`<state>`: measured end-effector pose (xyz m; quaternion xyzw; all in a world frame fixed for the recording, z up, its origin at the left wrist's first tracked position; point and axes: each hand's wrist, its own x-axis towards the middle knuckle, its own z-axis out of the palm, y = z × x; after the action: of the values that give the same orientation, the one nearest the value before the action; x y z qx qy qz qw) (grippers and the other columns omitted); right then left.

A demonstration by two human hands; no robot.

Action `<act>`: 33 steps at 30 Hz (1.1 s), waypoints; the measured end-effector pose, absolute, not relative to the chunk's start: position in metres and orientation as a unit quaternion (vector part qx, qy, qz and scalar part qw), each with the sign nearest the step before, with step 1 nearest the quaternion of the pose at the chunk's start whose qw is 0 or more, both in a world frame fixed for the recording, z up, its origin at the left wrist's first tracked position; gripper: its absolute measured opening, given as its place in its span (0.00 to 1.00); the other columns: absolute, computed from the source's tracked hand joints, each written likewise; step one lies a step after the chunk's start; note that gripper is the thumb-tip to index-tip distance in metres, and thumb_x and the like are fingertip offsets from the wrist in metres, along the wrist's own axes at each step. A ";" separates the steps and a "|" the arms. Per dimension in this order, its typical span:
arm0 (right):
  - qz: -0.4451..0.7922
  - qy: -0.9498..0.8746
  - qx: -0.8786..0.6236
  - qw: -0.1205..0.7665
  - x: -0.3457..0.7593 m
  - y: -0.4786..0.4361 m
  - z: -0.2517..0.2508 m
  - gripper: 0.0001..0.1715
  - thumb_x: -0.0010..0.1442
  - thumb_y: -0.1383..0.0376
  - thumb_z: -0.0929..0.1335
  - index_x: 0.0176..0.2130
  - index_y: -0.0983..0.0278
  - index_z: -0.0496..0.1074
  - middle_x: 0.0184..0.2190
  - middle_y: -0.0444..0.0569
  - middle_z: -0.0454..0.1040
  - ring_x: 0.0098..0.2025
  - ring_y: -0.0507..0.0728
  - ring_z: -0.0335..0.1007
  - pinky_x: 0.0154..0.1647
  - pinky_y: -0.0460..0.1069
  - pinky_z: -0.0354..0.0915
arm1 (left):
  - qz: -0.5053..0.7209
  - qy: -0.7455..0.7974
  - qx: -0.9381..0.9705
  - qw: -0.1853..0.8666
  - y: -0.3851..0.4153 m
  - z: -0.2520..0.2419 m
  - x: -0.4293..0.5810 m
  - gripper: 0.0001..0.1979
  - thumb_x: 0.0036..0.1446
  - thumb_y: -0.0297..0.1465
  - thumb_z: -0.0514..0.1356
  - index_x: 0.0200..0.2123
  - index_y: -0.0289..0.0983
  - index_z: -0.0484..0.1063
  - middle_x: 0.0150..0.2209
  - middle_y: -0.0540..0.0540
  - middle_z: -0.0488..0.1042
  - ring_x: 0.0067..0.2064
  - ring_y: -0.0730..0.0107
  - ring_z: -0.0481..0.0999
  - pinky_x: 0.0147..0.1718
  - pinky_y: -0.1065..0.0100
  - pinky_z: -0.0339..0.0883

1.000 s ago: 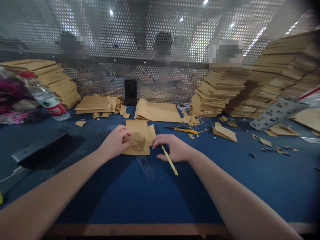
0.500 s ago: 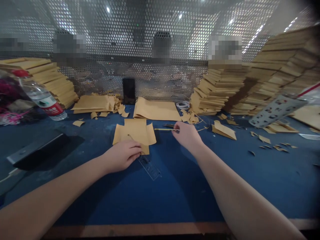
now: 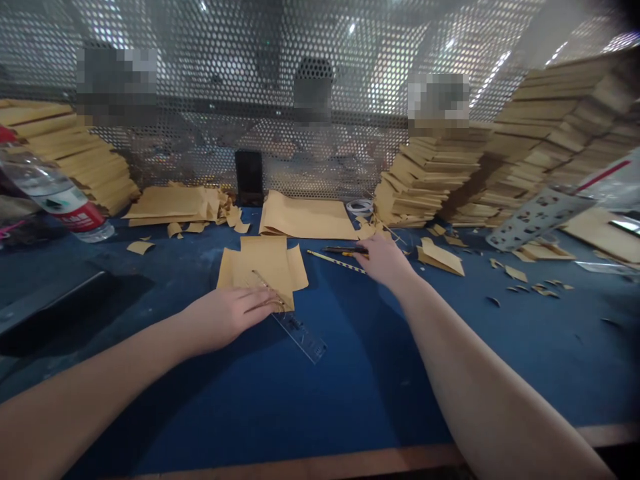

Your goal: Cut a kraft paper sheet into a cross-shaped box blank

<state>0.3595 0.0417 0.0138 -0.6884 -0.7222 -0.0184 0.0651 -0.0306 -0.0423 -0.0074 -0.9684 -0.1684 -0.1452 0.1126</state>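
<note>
My left hand point(image 3: 235, 315) lies over the near left part of a cut kraft-paper piece point(image 3: 267, 257) with side flaps. Its fingers are stretched flat across a clear plastic ruler point(image 3: 307, 340), which slants out toward me from under them. The ruler's far end shows on the paper as a thin line. My right hand point(image 3: 385, 260) reaches farther out, its fingers closed around the right end of a slim dark pen-like tool point(image 3: 340, 250). A striped yellow pencil point(image 3: 335, 261) lies just in front of that tool, its right end by my fingers.
Folded kraft paper point(image 3: 307, 217) lies behind the cut piece. Tall paper stacks point(image 3: 425, 173) stand right, others point(image 3: 75, 153) left. A water bottle point(image 3: 65, 200), a dark device point(image 3: 50, 307), a patterned tumbler point(image 3: 535, 220) and paper scraps point(image 3: 543, 290) lie around. Perforated metal panel point(image 3: 200, 140) behind.
My right hand has let go of the pencil, which now lies slanted, and has shifted to the dark tool behind it. My left fingers have flattened over the ruler. The view has shifted slightly.
</note>
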 end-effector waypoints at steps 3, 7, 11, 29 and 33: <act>-0.030 -0.711 -0.700 0.063 0.365 0.046 0.008 0.21 0.75 0.55 0.74 0.62 0.62 0.76 0.62 0.55 0.77 0.58 0.64 0.79 0.58 0.64 0.78 | -0.137 -0.152 -0.966 0.157 -0.045 -0.002 -0.036 0.18 0.72 0.34 0.68 0.61 0.36 0.75 0.61 0.40 0.77 0.56 0.58 0.82 0.52 0.55 0.83; -0.059 -0.702 -0.701 0.110 0.359 0.047 0.003 0.22 0.74 0.55 0.74 0.62 0.62 0.76 0.62 0.55 0.77 0.59 0.65 0.78 0.60 0.65 0.77 | -0.133 -0.127 -0.961 0.206 -0.049 -0.001 -0.036 0.14 0.72 0.34 0.68 0.56 0.35 0.76 0.55 0.42 0.80 0.51 0.62 0.83 0.47 0.60 0.84; -0.083 -0.675 -0.705 0.202 0.353 0.045 0.006 0.23 0.74 0.55 0.74 0.62 0.62 0.76 0.63 0.55 0.76 0.62 0.66 0.77 0.62 0.67 0.75 | -0.132 -0.117 -0.958 0.225 -0.052 -0.003 -0.033 0.11 0.72 0.33 0.68 0.53 0.34 0.77 0.50 0.44 0.80 0.46 0.67 0.83 0.42 0.64 0.83; 0.422 -0.665 -0.473 0.395 0.276 -0.021 0.010 0.18 0.75 0.56 0.72 0.58 0.63 0.74 0.35 0.42 0.77 0.28 0.51 0.73 0.32 0.49 0.74 | -0.139 -0.227 -0.960 0.090 -0.076 0.003 -0.009 0.26 0.75 0.49 0.56 0.69 0.48 0.74 0.66 0.30 0.76 0.65 0.35 0.80 0.54 0.37 0.81; 0.466 -0.647 -0.413 0.439 0.269 -0.016 0.010 0.15 0.71 0.60 0.69 0.56 0.59 0.75 0.42 0.46 0.80 0.37 0.54 0.76 0.38 0.51 0.73 | -0.142 -0.250 -0.954 0.082 -0.081 0.005 -0.008 0.34 0.72 0.60 0.53 0.73 0.53 0.70 0.65 0.29 0.76 0.65 0.33 0.80 0.49 0.37 0.83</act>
<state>0.2691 -0.0164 0.0105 -0.4131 -0.6475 0.4665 0.4387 -0.0079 -0.0809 0.0052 -0.9542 -0.2503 -0.1421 0.0822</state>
